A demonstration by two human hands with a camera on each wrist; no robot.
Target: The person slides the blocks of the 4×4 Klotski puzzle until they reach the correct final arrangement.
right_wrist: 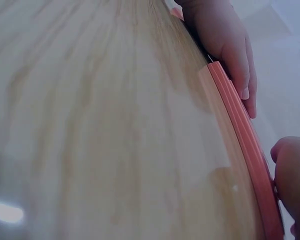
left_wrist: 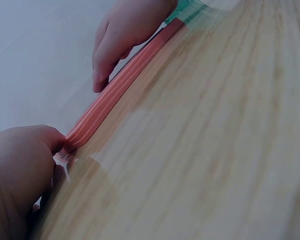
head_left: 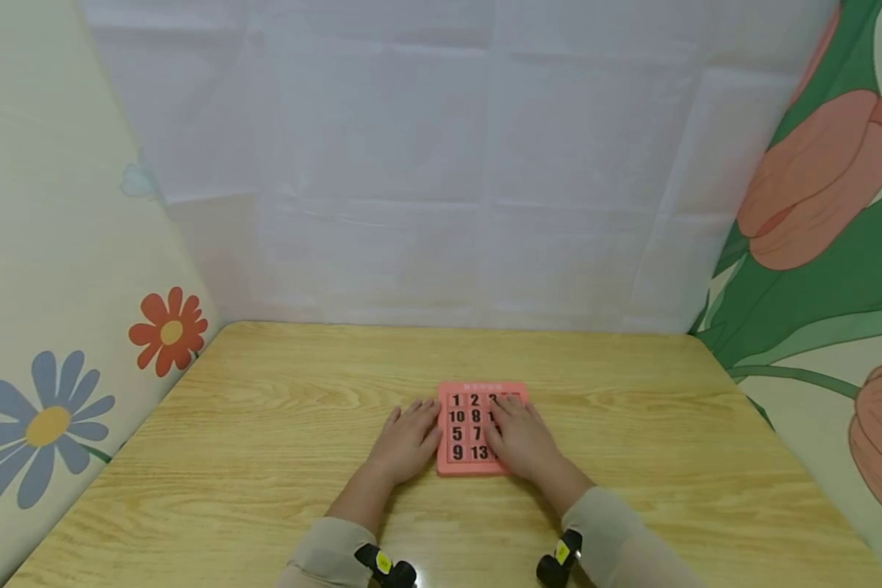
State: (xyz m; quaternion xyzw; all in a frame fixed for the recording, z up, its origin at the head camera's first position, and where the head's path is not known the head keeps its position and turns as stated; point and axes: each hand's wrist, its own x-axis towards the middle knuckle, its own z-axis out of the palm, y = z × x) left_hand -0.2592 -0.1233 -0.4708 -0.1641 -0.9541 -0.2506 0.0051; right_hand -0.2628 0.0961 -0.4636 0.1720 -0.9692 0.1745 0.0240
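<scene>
The pink square plastic-looking number board [head_left: 467, 442] seems light, stiff; hold its rims [left_wrist: 117, 91]. Left hand [head_left: 406, 444] and right hand [head_left: 523, 441] appear uncurled, palms hidden

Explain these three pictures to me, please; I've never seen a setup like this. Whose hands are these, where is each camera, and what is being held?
There is no robot here: a person works with two bare hands. The wide picture comes from a camera on the head, looking forward and down. The two close, tilted ones come from cameras on the left and right wrists; black devices show at the sleeves.

On the wood-grained table lies a pink board with black numbers, such as 1, 2, 10 and 8. The left hand touches its left edge; the right hand lies over its right part, hiding some numbers. The board rests flat, and neither hand plainly grips or lifts it.
</scene>
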